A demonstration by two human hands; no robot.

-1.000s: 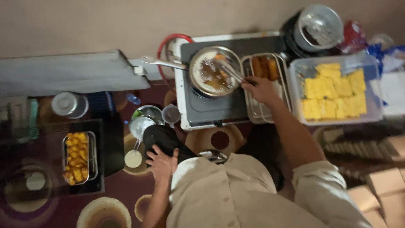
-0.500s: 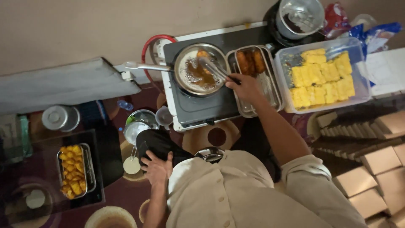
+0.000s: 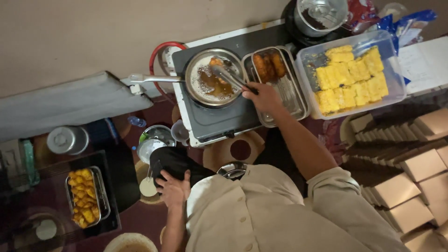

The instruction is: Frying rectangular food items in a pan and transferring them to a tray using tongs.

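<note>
We are gripping tongs (image 3: 228,77) in our right hand (image 3: 263,97), frying one piece in the pan (image 3: 213,78); fried pieces (image 3: 269,65) beside it, raw squares (image 3: 351,74) beyond, left hand (image 3: 172,189) resting flat.

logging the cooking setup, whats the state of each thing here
frying pan: on stove, oil in it, food frying
tongs: held, tips in pan
right hand: closed on tongs
left hand: resting on knee
metal tray: partly filled, browned pieces
plastic tub: open, yellow pieces inside
</note>
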